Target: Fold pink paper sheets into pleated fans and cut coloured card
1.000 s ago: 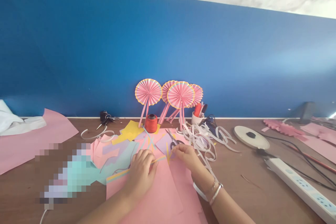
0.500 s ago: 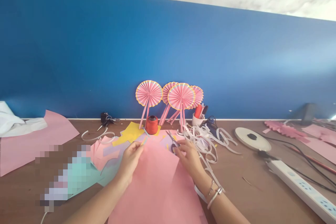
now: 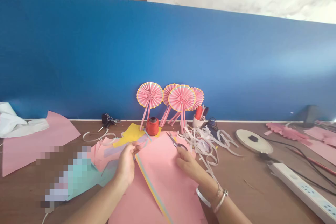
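Brown wooden workbench (image 3: 231,196) along a bright blue board (image 3: 157,52), everything placed here by reference to one landmark, a spool of red thread (image 3: 152,126) near the board's foot. Directly behind the spool, four finished pleated paper fans (image 3: 182,98), pink with yellow edging and paired paper-strip handles, propped upright against the board. Just right of the spool, a tangle of white paper offcuts (image 3: 202,143); well right of it, a round white disc (image 3: 253,141) and a white power strip (image 3: 301,192). Left of the spool, loose pink and lilac paper scraps (image 3: 101,154) and a heavily pixelated patch hiding part of the view. Just in front of the spool, a large pink paper sheet (image 3: 168,168), uncut across most of its face, with a long yellow-and-pale-blue paper strip (image 3: 153,190) lying along its left edge. Small steel scissors (image 3: 174,141) resting on the sheet's far edge, untouched. Left hand (image 3: 126,164) left of the sheet, fingertips pinched narrowly, apparently on the strip's upper end, though the exact grip stays partly hidden. Right hand (image 3: 186,166) on the sheet, fingers (image 3: 181,159) loosely spread, flat against the paper, just short of the scissors.
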Motion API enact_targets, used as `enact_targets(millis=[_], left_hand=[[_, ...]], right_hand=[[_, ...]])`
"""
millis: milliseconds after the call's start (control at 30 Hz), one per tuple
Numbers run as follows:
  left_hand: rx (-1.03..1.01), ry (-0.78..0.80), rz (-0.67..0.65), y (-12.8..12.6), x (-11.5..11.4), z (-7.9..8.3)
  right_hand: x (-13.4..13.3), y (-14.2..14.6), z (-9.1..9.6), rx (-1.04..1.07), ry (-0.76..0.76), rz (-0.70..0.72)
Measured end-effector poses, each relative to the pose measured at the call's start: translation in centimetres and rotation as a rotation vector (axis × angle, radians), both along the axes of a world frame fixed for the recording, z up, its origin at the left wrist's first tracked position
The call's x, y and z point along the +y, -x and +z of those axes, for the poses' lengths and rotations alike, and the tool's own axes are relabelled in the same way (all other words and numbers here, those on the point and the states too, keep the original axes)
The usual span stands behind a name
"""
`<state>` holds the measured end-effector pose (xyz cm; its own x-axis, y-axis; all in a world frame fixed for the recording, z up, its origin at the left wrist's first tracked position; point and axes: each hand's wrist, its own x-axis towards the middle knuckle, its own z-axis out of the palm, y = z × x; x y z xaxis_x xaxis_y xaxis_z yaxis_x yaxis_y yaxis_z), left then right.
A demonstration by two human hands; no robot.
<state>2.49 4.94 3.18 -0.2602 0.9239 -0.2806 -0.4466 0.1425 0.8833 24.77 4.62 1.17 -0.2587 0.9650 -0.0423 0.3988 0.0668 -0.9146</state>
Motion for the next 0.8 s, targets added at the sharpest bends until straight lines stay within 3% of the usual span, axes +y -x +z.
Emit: enact_targets(millis=[67,167,233,300,367,467,600,700,800], left_hand=[[0.060,0.043,-0.085,0.3,0.1,0.5],[0.317,0.074,-0.414,0.5,-0.3,1.1],[0.472,0.039,-0.585,0.5,-0.6,1.2],[0.560,-0.012,-0.661,0.5,-0.8,1.1],[0.626,-0.035,-0.680,0.6,-0.7,0.8],[0.753,-0.046,-0.678,0.8,-0.2,0.2],[1.023,-0.094,-0.636,1.4,0.2,-0.7],[1.280,-0.079,-0.663,1.8,0.1,-1.1],[1.445,-0.059,-0.705,2.0,-0.2,-1.0]], right_hand=[[-0.1,-0.2,0.4,-0.053,-0.032,0.105],[-0.8,0.1,0.8,-0.195,-0.060,0.265],[-1.3,0.6,0.8,-0.328,-0.097,0.260],[-1.5,1.0,0.6,-0.414,-0.155,0.225],[-1.0,0.7,0.5,-0.476,-0.244,0.126],[0.3,-0.9,0.5,-0.643,-0.383,-0.209],[1.8,-4.1,0.1,-0.912,-0.363,-0.557],[2.1,-5.5,-0.5,-1.071,-0.279,-0.654],[2.0,-5.8,-0.7,-1.114,-0.220,-0.635]])
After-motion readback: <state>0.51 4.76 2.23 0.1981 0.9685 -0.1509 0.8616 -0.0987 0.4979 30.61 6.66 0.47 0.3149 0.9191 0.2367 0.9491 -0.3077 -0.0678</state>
